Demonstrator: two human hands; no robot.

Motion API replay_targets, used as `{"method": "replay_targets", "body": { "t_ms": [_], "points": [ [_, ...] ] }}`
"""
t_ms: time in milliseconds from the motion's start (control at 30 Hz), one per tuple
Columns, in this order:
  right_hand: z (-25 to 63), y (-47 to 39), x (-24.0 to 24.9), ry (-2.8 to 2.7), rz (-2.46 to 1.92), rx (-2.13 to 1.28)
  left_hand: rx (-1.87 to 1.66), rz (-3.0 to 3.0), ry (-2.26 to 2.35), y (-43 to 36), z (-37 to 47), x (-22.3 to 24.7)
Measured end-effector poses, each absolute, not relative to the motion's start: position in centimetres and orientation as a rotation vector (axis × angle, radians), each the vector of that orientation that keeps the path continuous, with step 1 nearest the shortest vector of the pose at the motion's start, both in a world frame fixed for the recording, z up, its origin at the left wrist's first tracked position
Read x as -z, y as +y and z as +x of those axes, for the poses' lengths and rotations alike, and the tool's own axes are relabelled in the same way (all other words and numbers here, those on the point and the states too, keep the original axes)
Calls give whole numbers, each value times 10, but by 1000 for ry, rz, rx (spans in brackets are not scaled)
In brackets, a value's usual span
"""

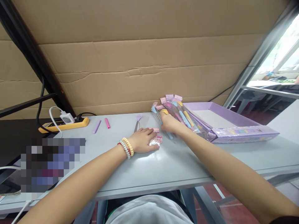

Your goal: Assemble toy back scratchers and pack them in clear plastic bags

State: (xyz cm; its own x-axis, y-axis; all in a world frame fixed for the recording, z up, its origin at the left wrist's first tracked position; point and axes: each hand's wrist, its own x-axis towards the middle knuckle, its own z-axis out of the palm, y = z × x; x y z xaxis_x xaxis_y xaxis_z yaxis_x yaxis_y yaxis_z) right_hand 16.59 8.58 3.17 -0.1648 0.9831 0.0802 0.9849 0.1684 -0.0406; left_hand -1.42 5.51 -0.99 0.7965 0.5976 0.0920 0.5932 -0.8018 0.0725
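My left hand (142,140) lies palm down on the grey table with its fingers apart, partly covering pink-labelled clear packaging (158,139). Beside its wrist side, a metal stick with a purple hand-shaped head (139,117) points away from me. My right hand (170,123) has its fingers closed around a stick whose yellow hand-shaped head (164,111) shows above them; the rest is hidden. A blue-headed stick (154,109) passes beside and under that hand. Several wrapped sticks (184,116) in pink, blue and yellow lie to its right, against the open purple box (247,135).
On the left of the table (187,168) lie a purple tube (97,126) and a pink tube (107,123). Farther left is a yellow power strip (77,123) with a white plug and cables. Cardboard (140,84) stands behind; a metal frame rises at the right.
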Motion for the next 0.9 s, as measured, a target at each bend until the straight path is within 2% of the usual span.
{"method": "replay_targets", "body": {
  "t_ms": [367,567,733,900],
  "points": [
    [160,87,-14,-2379,-2142,168,-140,2956,997,35,-27,1],
    [157,81,-12,-2401,-2104,496,-316,2941,962,36,-42,2],
    [171,75,-8,-2367,-1885,521,-576,2851,1139,41,-59,-8],
    [182,65,-14,-2363,-1645,504,-610,2740,1392,43,-62,-9]
  ]
}}
